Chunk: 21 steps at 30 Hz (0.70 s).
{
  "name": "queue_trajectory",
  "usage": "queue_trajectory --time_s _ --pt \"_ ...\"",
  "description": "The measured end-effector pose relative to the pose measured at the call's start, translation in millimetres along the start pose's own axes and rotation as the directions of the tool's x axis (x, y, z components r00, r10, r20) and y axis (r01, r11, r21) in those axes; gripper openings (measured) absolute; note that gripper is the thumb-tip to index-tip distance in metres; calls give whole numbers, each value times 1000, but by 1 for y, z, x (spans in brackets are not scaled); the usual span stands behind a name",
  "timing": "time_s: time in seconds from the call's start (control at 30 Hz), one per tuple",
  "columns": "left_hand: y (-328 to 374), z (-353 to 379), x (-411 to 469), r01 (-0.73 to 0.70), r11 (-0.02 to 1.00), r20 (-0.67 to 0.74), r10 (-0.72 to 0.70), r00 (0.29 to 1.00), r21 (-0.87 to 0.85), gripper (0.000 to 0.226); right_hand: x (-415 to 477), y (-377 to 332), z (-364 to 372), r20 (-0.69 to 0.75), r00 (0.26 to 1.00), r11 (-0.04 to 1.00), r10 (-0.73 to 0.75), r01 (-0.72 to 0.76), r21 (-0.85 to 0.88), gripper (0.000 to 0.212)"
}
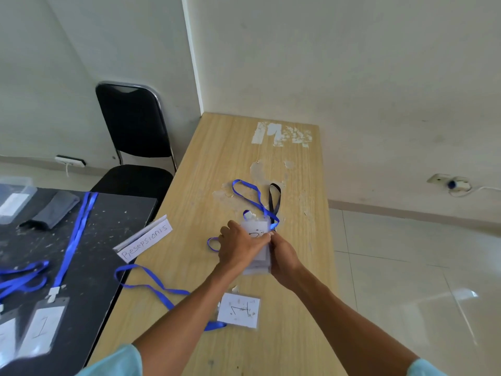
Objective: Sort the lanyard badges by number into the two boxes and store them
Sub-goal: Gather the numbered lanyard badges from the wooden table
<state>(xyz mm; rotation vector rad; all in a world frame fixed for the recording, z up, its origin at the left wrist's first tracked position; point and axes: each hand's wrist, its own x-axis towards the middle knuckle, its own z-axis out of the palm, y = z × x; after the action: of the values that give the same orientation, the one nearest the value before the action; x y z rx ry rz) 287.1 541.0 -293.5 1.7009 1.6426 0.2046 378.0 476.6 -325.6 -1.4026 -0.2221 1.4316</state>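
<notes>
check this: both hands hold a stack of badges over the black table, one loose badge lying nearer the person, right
No. The head view shows the left hand and right hand holding the stack of badges over the wooden table, not the black table. The rest is right.

The left hand [238,248] and the right hand [284,257] hold a stack of badges [257,236] between them, just over the wooden table [244,158]. A blue lanyard [245,189] and a black lanyard [274,202] lie past the stack. A badge marked 1 [238,310] lies flat, close to the person. A paper sign [145,240] says "Resepsionis". More badges [40,327] lie on the black table [108,234] to the left.
</notes>
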Motion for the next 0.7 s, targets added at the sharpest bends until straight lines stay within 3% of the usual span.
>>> queue_trajectory --time_s 0.17,0.27,0.37,0.43,0.5,0.53,0.57,0.63,0.67,0.7 --pt "3 7 -6 -34 989 -38 40 998 145 87 -3 3 -10 79 996 997 43 -48 59 44" --pt "-1 11 -6 -62 988 31 58 998 142 88 -2 0 -14 53 998 998 42 -45 40 36" --pt "-5 6 -6 -75 997 147 74 986 3 87 1 -2 -24 34 999 999 33 -33 6 35" --pt "-11 -1 -6 -46 986 187 76 979 -162 65 3 -1 -30 10 1000 1000 27 -27 -13 35" --pt "-27 -5 -3 62 970 221 -9 975 -237 40 4 -1 -38 -46 998 999 34 -34 10 30" --pt "-40 -6 1 183 953 288 -110 951 -241 36 5 0 -43 -64 997 999 41 -40 27 27" --pt "-55 -5 0 361 902 408 -245 880 -237 31 5 1 -47 -73 996 998 50 -48 33 26" --pt "-87 -2 -16 672 722 638 -440 632 -167 23 4 3 -53 -87 994 998 65 -62 30 26" --pt "-101 3 -27 740 657 686 -474 552 -142 20 3 5 -55 -91 993 997 72 -70 27 26" --pt "-111 9 -38 774 617 700 -491 518 -140 19 3 7 -56 -92 993 997 78 -76 26 25"
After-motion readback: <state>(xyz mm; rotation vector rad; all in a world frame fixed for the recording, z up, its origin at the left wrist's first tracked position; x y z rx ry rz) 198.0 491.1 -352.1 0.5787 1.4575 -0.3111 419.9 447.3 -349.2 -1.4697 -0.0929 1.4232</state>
